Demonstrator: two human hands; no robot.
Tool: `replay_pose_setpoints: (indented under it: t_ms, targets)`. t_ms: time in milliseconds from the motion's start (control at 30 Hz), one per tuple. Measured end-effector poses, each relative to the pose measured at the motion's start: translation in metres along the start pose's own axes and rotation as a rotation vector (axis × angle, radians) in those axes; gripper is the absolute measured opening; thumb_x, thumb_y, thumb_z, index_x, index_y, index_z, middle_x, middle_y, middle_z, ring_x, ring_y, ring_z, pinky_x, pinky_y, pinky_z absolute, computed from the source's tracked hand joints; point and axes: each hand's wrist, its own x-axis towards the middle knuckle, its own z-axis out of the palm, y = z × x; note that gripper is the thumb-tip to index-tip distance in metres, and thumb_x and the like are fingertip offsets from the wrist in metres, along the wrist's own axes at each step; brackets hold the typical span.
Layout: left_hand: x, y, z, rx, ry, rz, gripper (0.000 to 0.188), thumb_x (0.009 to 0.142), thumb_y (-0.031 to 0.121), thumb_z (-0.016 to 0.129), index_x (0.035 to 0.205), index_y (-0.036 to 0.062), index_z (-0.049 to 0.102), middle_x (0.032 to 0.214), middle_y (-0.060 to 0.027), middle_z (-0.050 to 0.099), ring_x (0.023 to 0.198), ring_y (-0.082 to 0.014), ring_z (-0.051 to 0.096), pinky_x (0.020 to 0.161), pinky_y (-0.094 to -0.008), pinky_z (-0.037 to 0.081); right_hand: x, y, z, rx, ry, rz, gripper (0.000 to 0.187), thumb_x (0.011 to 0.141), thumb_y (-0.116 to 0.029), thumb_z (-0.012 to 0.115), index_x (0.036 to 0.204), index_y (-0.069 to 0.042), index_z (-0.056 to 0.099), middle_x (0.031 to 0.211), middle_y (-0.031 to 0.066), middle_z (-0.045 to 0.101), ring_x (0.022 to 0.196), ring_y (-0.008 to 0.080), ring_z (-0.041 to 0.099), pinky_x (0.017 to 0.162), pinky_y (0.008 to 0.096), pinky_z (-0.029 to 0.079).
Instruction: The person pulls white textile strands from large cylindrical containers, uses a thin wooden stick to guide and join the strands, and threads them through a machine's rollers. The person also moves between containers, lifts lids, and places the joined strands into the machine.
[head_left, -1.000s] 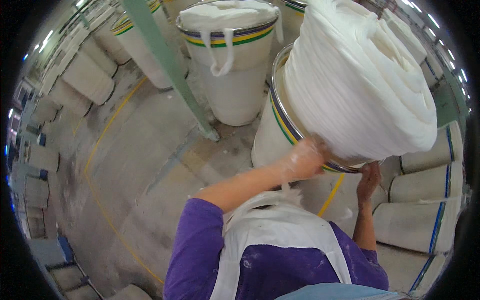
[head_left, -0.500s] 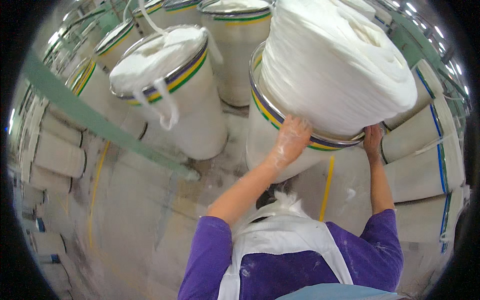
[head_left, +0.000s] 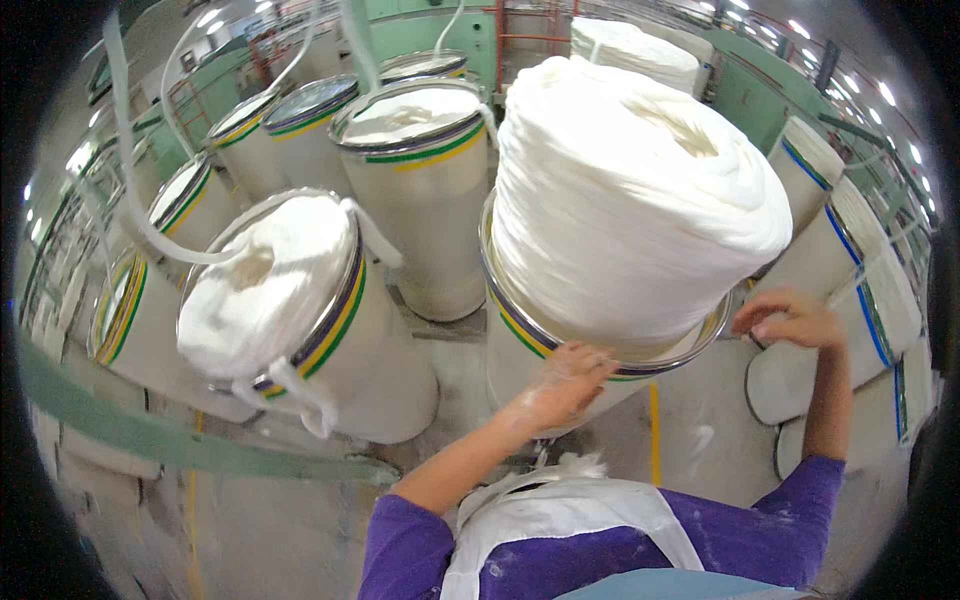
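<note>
In front of me stands a tall whitish sliver can (head_left: 520, 375) with a metal rim and a dark, yellow and green band. A huge coil of white fibre sliver (head_left: 620, 210) rises from it well above the rim, tilted a little to the right. My left hand (head_left: 572, 382) is closed on the near rim, fingers bent over the edge. To the right of the rim, apart from it, my right hand (head_left: 792, 318) hangs in the air, fingers loosely spread, holding nothing.
At left, another filled can (head_left: 375, 375) has sliver hanging over its rim. More cans (head_left: 420, 200) stand behind, some with sliver strands running upward. Blue-banded cans (head_left: 820, 250) line the right. A green bar (head_left: 180, 430) crosses at lower left; yellow lines (head_left: 655, 435) mark the floor.
My right hand has let go of the rim and moved out to the right. My left hand stays at the near rim. The view has tilted up, showing more cans behind.
</note>
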Motion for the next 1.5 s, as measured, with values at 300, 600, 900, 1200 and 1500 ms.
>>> replay_pose_setpoints:
  t_ms: [300,600,900,1200,1500]
  targets:
    - [-0.149,-0.087,-0.041,-0.301,-0.02,-0.285,0.03,0.087,0.02,0.06,0.113,0.0059,0.062,0.111,-0.0124,0.064,0.107,-0.032,0.057,0.093,-0.0427,0.044,0.217,-0.111,-0.056,-0.581,0.655,-0.124,0.058,0.088,-0.05,0.056,0.118,0.0,0.058,0.115,0.018,0.06,0.104,0.029,0.057,0.09,0.0365,0.045]
    - [-0.305,-0.127,-0.061,-0.503,-0.148,-0.827,0.034,0.088,0.028,0.06,0.115,0.0085,0.063,0.111,-0.0145,0.065,0.104,-0.0297,0.061,0.091,-0.0383,0.046,0.339,-0.098,-0.061,-0.656,0.78,0.235,0.059,0.089,-0.054,0.048,0.113,-0.001,0.06,0.111,0.0175,0.061,0.103,0.032,0.057,0.089,0.0424,0.045]
    - [-0.241,-0.139,-0.08,-1.125,0.079,-0.917,0.042,0.088,0.031,0.063,0.118,0.0012,0.059,0.112,-0.0123,0.065,0.107,-0.0238,0.06,0.095,-0.0366,0.045,0.307,-0.219,0.041,-0.583,0.801,-0.587,0.026,0.09,-0.034,0.053,0.097,-0.012,0.065,0.083,0.0079,0.066,0.075,0.019,0.063,0.064,0.0344,0.05]
    - [-0.163,-0.136,-0.091,-2.32,0.615,-0.514,0.064,0.092,0.037,0.055,0.138,-0.002,0.033,0.141,-0.0177,0.039,0.13,-0.0301,0.039,0.11,-0.0461,0.029,0.235,-0.152,0.255,-0.603,0.022,-0.218,0.027,0.087,-0.035,0.055,0.087,-0.008,0.062,0.075,0.0098,0.064,0.071,0.0328,0.064,0.062,0.0449,0.049]
    - [-0.187,-0.129,-0.068,-1.847,1.094,-1.071,0.038,0.099,0.02,0.043,0.13,-0.0027,0.042,0.127,-0.0175,0.052,0.123,-0.029,0.046,0.104,-0.0414,0.038,0.211,-0.06,0.306,-0.311,0.173,-0.134,0.039,0.085,-0.036,0.061,0.11,-0.006,0.062,0.102,0.0125,0.063,0.097,0.0322,0.058,0.083,0.0405,0.045]
